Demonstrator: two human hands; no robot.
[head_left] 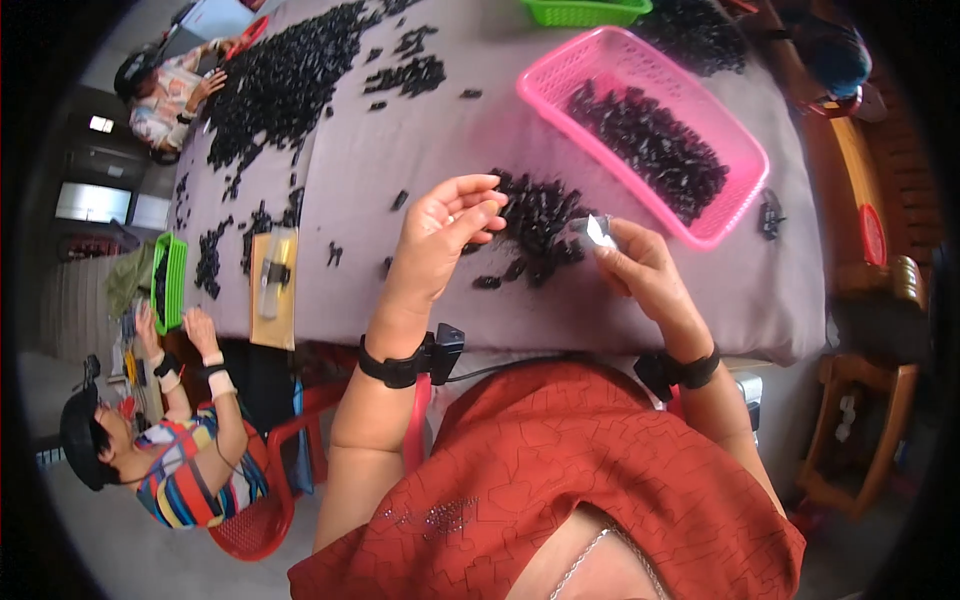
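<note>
My left hand (452,225) hovers above the table at the near-left side of a heap of small black parts (540,215). Its fingers are curled toward the thumb, and anything pinched there is too small to name. Opposite it, at the heap's right side, my right hand (645,262) grips a small shiny flat piece (599,231) between thumb and fingers. The piece catches bright light, so its exact kind is unclear. A few loose black parts (487,283) lie in front of the heap.
A pink plastic basket (640,185) holding many black parts stands beyond my right hand. Larger black piles (285,85) cover the far left. A green basket (590,12) is at the back. Two other people (205,450) (165,100) sit at the left. A yellowish board (272,325) lies at the table edge.
</note>
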